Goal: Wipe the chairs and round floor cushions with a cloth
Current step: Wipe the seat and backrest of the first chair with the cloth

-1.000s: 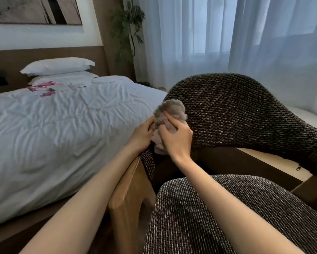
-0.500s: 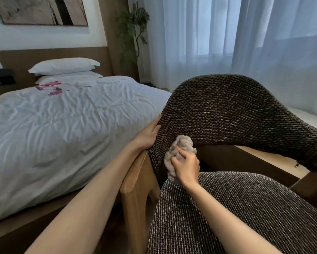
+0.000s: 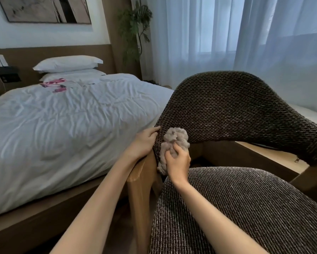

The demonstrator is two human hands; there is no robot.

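Note:
A chair with a dark woven backrest (image 3: pixel 236 110), a matching seat cushion (image 3: pixel 245 208) and a light wooden frame (image 3: pixel 141 176) fills the right half of the view. My right hand (image 3: pixel 178 160) grips a fluffy grey cloth (image 3: pixel 174 142) and presses it against the inner left end of the backrest, just above the seat. My left hand (image 3: pixel 143 142) holds the outer left edge of the backrest, fingers curled round its rim.
A bed (image 3: pixel 62 125) with a white duvet and pillows stands close on the left, its dark wooden base near the chair leg. Sheer curtains (image 3: pixel 227 43) hang behind the chair, and a potted plant (image 3: pixel 135 30) stands in the corner.
My right hand brought the cloth down from the top left edge of the backrest to its lower inner end, then slightly back up. My left hand stays on the backrest edge.

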